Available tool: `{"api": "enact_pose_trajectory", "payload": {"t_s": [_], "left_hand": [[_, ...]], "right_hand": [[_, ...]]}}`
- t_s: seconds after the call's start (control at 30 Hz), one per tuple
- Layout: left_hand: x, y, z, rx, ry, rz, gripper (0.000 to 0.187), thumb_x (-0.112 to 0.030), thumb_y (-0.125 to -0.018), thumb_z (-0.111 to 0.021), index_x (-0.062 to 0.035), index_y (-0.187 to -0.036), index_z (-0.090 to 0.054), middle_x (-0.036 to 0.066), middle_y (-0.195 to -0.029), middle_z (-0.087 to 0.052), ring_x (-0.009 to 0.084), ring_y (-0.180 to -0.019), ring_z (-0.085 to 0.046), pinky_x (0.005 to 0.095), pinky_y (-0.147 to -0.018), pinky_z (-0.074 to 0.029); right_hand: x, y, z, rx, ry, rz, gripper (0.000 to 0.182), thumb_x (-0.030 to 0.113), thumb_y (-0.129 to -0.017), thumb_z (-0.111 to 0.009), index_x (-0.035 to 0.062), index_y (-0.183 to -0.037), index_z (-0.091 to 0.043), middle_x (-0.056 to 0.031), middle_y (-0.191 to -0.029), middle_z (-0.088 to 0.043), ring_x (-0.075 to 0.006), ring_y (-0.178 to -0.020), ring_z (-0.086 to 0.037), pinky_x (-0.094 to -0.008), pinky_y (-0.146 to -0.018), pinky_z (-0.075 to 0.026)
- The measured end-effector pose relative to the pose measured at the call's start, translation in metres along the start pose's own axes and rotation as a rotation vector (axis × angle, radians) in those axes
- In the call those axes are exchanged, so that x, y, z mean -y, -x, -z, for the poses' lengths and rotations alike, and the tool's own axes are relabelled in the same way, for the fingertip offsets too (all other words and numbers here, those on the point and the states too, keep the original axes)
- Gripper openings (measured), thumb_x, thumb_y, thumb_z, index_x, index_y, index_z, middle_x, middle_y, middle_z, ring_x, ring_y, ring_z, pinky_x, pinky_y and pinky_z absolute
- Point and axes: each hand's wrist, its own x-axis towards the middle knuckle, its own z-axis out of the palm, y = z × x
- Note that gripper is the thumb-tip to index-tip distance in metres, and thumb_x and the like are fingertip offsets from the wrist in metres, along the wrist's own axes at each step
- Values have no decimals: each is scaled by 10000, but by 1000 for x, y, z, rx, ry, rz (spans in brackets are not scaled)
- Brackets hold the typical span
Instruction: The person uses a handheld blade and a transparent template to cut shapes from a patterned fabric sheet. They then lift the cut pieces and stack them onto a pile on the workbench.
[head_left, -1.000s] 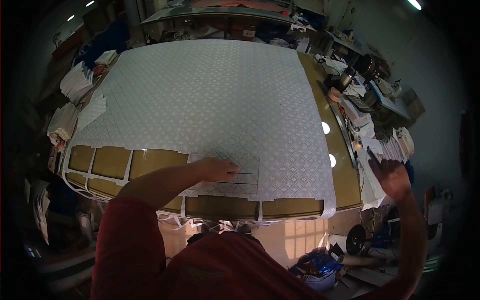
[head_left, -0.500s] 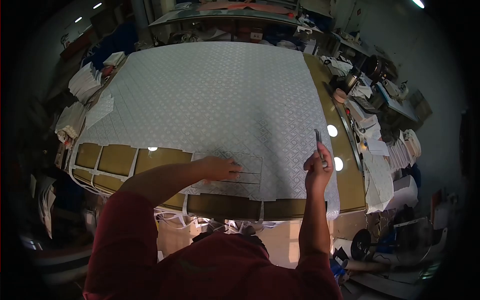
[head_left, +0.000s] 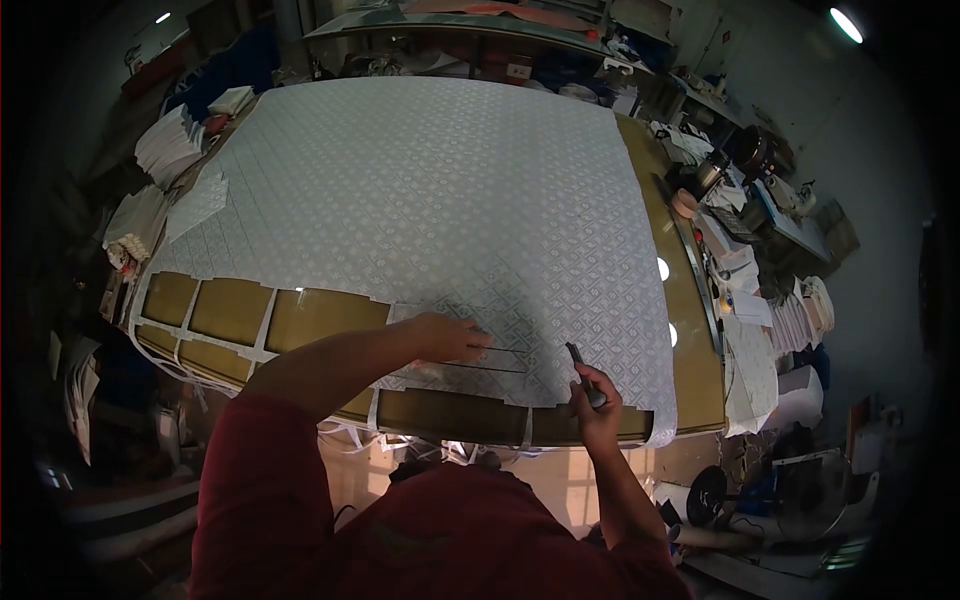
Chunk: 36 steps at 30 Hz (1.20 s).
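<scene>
A pale grey patterned fabric (head_left: 440, 170) covers most of the large table. My left hand (head_left: 452, 338) rests on its near part, palm down, fingers stretched to the right. Beneath and beside that hand, straight dark lines run across what seems to be a clear rectangular template (head_left: 505, 362); its edges are hard to make out. My right hand (head_left: 598, 408) is closed around a slim grey utility knife (head_left: 582, 368), its tip pointing up and away. That knife is over the fabric right of the lines; whether it touches cannot be told.
Cut-out gaps along the near edge bare the brown tabletop (head_left: 335, 320). Stacked white pieces (head_left: 170, 148) stand at left. A long metal ruler (head_left: 690, 240), a tape roll (head_left: 684, 203) and folded fabric stacks (head_left: 795, 318) lie at right. A fan (head_left: 708, 495) is low at right.
My right hand has moved left and nearer to me with the utility knife, toward the dark lines. My left hand stays on about the same spot. The view has shifted slightly.
</scene>
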Motion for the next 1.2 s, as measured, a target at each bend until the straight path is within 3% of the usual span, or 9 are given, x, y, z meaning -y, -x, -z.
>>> {"api": "enact_pose_trajectory", "payload": {"t_s": [0.3,0.5,0.6,0.67,0.77,0.83,0.93,1.03,1.2], "left_hand": [[0,0,-5,-14,81,56,347,-251,-991,-521,-214,-1335,-537,16,-1549,-407,347,-1344,-495,447,-878,-617],[-13,7,24,53,168,61,584,-96,-938,-552,-353,-1457,-472,22,-1565,-385,348,-1405,-449,440,-917,-602],[-8,5,26,63,112,55,673,-54,-914,-566,-389,-1486,-444,25,-1572,-369,347,-1395,-447,420,-903,-609],[-7,3,20,118,123,60,1027,53,-665,-760,-373,-1524,-394,38,-1641,-277,348,-1480,-326,399,-915,-605],[-10,3,28,162,119,74,1021,50,-662,-756,-371,-1523,-403,35,-1639,-286,347,-1478,-331,396,-911,-606],[-11,2,35,180,120,74,1017,50,-663,-752,-372,-1522,-407,33,-1637,-291,348,-1474,-339,403,-913,-605],[-10,2,29,175,119,78,1012,52,-666,-747,-374,-1520,-410,31,-1637,-295,350,-1466,-353,413,-917,-604],[-10,4,23,120,101,71,1044,67,-649,-768,-392,-1515,-409,34,-1622,-306,344,-1424,-398,407,-878,-620],[-11,4,28,97,89,67,1044,91,-666,-767,-413,-1507,-407,35,-1615,-304,343,-1397,-427,397,-843,-633]], "right_hand": [[-3,16,-9,-46,-160,-170,244,30,-977,-600,-58,-1204,-612,-94,-759,-659,-173,-645,-646,-304,-626,-532],[-6,17,-3,24,-150,-231,181,36,-999,-560,-60,-1142,-615,-108,-735,-653,-177,-640,-647,-328,-661,-571],[-10,17,0,85,-88,-215,124,9,-987,-593,-18,-1096,-647,-48,-749,-655,-138,-676,-674,-279,-674,-558],[-14,17,0,104,-50,-213,121,9,-984,-602,-7,-1096,-646,-45,-774,-666,-131,-681,-671,-273,-676,-551],[-21,16,3,163,168,-126,141,25,-955,-650,21,-1096,-659,-67,-805,-682,-121,-669,-657,-265,-644,-523],[-17,11,4,294,465,107,164,50,-931,-693,7,-1088,-671,-85,-878,-713,-106,-740,-667,-273,-679,-526],[1,8,2,430,667,-99,174,66,-903,-724,19,-1068,-698,-96,-911,-735,-139,-788,-701,-283,-712,-537],[-6,5,0,414,622,81,146,55,-898,-725,28,-1041,-709,-97,-909,-745,-189,-805,-726,-303,-732,-546],[-6,-6,-3,470,624,69,160,87,-884,-748,46,-1034,-709,-119,-890,-745,-256,-774,-729,-341,-698,-551]]}}
